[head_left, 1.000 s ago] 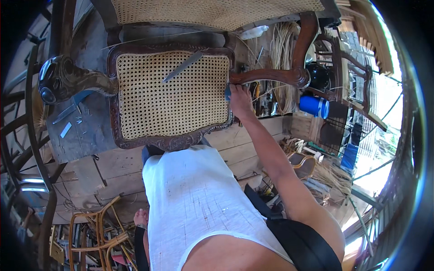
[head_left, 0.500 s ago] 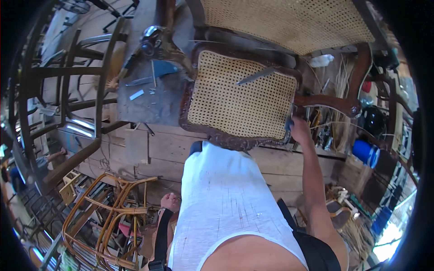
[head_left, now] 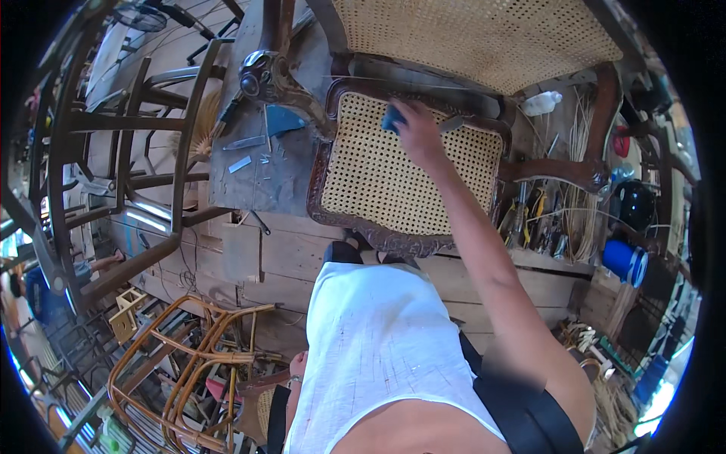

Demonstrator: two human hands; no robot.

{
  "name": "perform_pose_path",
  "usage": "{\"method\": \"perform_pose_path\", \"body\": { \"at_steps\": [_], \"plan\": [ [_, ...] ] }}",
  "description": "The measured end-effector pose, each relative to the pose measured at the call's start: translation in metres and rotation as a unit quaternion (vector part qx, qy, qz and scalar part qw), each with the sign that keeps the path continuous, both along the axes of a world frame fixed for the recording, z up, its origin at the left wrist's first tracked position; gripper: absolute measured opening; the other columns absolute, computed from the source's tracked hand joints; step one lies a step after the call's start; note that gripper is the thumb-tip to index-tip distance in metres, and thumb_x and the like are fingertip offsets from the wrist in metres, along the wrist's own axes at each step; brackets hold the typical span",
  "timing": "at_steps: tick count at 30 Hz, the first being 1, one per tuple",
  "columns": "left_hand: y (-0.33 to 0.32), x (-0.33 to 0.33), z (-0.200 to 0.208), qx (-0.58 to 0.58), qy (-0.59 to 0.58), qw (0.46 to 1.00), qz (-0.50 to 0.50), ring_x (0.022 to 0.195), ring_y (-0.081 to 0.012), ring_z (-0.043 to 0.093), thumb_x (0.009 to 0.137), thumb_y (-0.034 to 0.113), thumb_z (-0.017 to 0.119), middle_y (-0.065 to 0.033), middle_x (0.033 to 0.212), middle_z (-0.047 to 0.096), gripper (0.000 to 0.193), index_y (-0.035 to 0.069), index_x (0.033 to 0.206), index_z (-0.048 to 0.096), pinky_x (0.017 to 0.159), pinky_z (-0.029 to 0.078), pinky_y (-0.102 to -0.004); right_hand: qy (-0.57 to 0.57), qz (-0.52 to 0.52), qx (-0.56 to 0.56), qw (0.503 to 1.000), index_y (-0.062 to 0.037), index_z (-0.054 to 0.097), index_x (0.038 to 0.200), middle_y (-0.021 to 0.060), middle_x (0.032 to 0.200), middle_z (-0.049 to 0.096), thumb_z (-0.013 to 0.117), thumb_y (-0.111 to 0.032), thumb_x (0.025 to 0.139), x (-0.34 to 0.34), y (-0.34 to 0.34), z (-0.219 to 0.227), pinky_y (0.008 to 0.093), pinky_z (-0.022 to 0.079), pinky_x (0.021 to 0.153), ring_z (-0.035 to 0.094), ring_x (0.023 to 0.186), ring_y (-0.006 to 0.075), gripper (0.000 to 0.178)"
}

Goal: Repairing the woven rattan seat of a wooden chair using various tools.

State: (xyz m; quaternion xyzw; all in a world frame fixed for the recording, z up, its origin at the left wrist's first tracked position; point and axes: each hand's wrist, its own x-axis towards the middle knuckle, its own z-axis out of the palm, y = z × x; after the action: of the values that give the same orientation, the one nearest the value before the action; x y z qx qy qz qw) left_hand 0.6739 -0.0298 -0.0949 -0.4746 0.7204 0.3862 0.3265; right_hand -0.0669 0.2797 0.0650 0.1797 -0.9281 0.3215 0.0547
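Note:
My right hand (head_left: pixel 414 130) reaches out over the woven cane seat (head_left: pixel 393 181) of a dark carved wooden chair and rests near the seat's far edge. It is closed on a small blue object (head_left: pixel 392 119), pressed against the cane. A flat grey tool (head_left: pixel 452 123) lies on the seat just to the right of the hand. My left hand (head_left: pixel 298 366) hangs low beside my white shirt, mostly hidden, and its fingers cannot be made out.
The chair's cane back (head_left: pixel 484 38) rises behind the seat. A grey bench (head_left: pixel 261 170) with small metal tools stands at the left. Hand tools and cane strands (head_left: pixel 563 219) lie at the right beside a blue roll (head_left: pixel 625 261). Rattan frames (head_left: pixel 189 363) are stacked at the lower left.
My right hand moved from the seat's right edge to its far edge, carrying the blue object. The view has swung to the right and closer.

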Motion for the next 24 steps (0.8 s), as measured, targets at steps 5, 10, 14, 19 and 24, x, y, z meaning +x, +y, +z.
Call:
{"method": "perform_pose_path", "body": {
  "at_steps": [5,10,14,19,24],
  "plan": [
    [-0.022,0.024,-0.029,0.031,0.031,0.999,0.019,0.091,-0.0158,0.067,0.094,0.033,0.063,-0.0081,0.101,0.074,0.037,0.003,0.117,0.067,0.081,0.052,-0.0312,0.115,0.026,-0.008,0.993,-0.0188,0.067,0.113,0.0124,0.112,0.057,0.060,-0.003,0.081,-0.046,-0.112,-0.027,0.0414,0.051,0.087,0.058,0.098,0.0341,0.037],
    [-0.064,-0.027,-0.013,0.076,0.001,0.995,0.067,0.090,-0.0151,0.067,0.097,0.034,0.061,-0.0078,0.101,0.073,0.039,0.002,0.117,0.067,0.081,0.052,-0.0305,0.090,0.062,0.146,0.983,-0.0194,0.067,0.107,0.0121,0.106,0.056,0.057,-0.004,0.082,-0.071,-0.131,-0.051,0.0419,0.052,0.085,0.057,0.096,0.0345,0.031],
    [-0.093,-0.065,-0.004,-0.003,0.008,0.998,0.066,0.084,-0.0145,0.066,0.098,0.038,0.057,-0.0074,0.096,0.073,0.044,-0.001,0.114,0.067,0.076,0.052,-0.0301,0.071,-0.013,0.126,0.989,-0.0179,0.069,0.101,0.0138,0.109,0.055,0.057,-0.006,0.081,-0.057,-0.077,-0.058,0.0452,0.052,0.085,0.056,0.101,0.0366,0.026],
    [-0.108,-0.064,-0.028,0.088,0.029,0.984,0.151,0.078,-0.0156,0.065,0.098,0.037,0.058,-0.0071,0.090,0.072,0.041,-0.002,0.102,0.069,0.072,0.052,-0.0309,0.062,-0.129,0.247,0.958,-0.0154,0.068,0.107,0.0168,0.109,0.055,0.062,-0.006,0.080,-0.035,0.004,-0.061,0.0457,0.050,0.089,0.056,0.105,0.0373,0.029],
    [-0.121,-0.069,-0.024,0.091,-0.021,0.993,0.073,0.076,-0.0162,0.065,0.098,0.036,0.058,-0.0073,0.089,0.071,0.038,-0.001,0.100,0.068,0.070,0.053,-0.0311,-0.010,-0.245,0.152,0.957,-0.0102,0.069,0.105,0.0191,0.107,0.059,0.061,-0.012,0.087,-0.049,-0.023,-0.043,0.0474,0.052,0.085,0.061,0.096,0.0384,0.020]
  ]
}}
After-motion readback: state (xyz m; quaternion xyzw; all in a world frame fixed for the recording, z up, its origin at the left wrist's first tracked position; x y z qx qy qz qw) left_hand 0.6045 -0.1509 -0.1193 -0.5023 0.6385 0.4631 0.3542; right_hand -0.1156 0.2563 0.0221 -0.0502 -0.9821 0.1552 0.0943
